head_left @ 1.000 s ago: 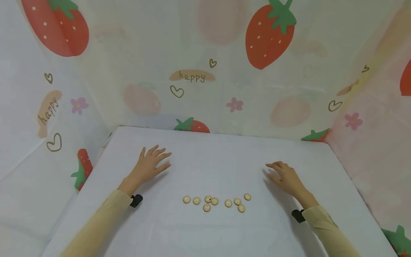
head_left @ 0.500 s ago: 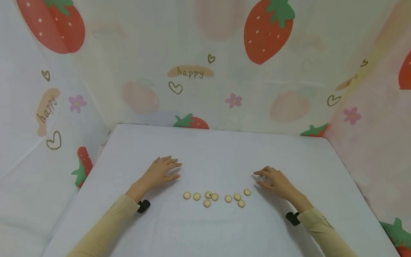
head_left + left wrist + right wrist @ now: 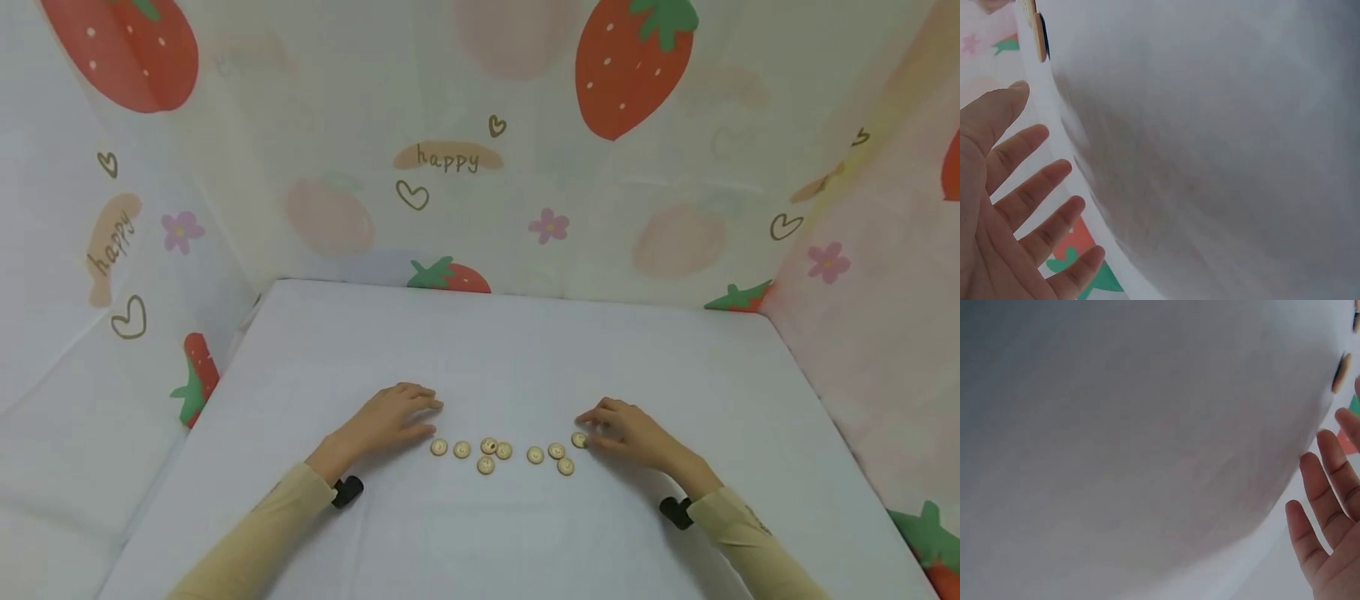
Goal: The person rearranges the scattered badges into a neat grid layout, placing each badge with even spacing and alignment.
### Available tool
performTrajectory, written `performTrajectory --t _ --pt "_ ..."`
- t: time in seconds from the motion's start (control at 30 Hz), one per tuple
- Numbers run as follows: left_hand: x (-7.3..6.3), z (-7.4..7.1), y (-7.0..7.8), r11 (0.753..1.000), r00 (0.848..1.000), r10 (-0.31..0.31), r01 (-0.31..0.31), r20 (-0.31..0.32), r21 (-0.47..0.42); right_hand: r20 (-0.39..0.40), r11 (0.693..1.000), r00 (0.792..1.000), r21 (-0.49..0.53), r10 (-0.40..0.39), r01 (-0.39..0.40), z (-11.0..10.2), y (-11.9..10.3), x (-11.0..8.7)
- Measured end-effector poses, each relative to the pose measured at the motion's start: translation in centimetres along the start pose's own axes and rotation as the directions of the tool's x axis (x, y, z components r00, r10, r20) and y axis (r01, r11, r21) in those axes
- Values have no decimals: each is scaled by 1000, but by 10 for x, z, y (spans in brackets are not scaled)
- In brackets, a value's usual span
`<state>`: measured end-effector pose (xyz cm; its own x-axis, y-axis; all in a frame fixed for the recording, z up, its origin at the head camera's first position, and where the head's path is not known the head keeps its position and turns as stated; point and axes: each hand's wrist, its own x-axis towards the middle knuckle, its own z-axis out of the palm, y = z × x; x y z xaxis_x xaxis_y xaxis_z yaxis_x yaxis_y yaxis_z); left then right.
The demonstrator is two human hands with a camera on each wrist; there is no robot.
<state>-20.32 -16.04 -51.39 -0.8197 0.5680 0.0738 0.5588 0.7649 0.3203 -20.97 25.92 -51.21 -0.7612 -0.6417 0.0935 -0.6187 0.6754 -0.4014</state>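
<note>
Several round, pale wooden pieces that look like buttons lie in a loose row on the white table. My left hand (image 3: pixel 386 421) hovers at the row's left end, fingers spread and thumb tip close to the leftmost piece (image 3: pixel 438 447). In the left wrist view, nothing is within the left hand (image 3: pixel 1022 194). At the other end, the thumb and forefinger of my right hand (image 3: pixel 633 435) are around the rightmost piece (image 3: pixel 580 439); whether they touch it I cannot tell. The right wrist view shows loosely extended fingers (image 3: pixel 1313 481) and a piece (image 3: pixel 1341 374) seen edge-on.
Two pieces near the middle touch, the dark-spotted one (image 3: pixel 488 446) and its neighbour (image 3: pixel 505 451). White cloth covers the table (image 3: pixel 480 533). Strawberry-printed cloth (image 3: pixel 450 217) hangs at the back and on both sides. A black wrist camera (image 3: pixel 347 492) sits at the left cuff.
Both hands have moved inward and toward the row, the left one rightward and the right one leftward. The pieces keep their arrangement; the whole view has shifted slightly.
</note>
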Motion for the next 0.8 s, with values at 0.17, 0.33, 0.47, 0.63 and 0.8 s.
performTrajectory --t 0.17,0.33,0.47,0.63,0.8 --pt "-3 2 7 1000 1000 24 -24 19 -16 30 999 999 34 -15 14 2 -3 0" --pt "-7 4 11 999 999 33 -32 22 -36 47 999 998 27 -30 29 2 -5 0" --pt "-7 4 14 999 999 34 -33 19 -38 44 999 998 16 -41 41 2 -5 2" --pt "-6 2 16 998 998 62 -61 24 -10 23 997 997 13 -72 72 3 -6 4" --pt "-7 1 17 997 997 77 -77 27 17 18 996 996 13 -90 89 3 -7 6"
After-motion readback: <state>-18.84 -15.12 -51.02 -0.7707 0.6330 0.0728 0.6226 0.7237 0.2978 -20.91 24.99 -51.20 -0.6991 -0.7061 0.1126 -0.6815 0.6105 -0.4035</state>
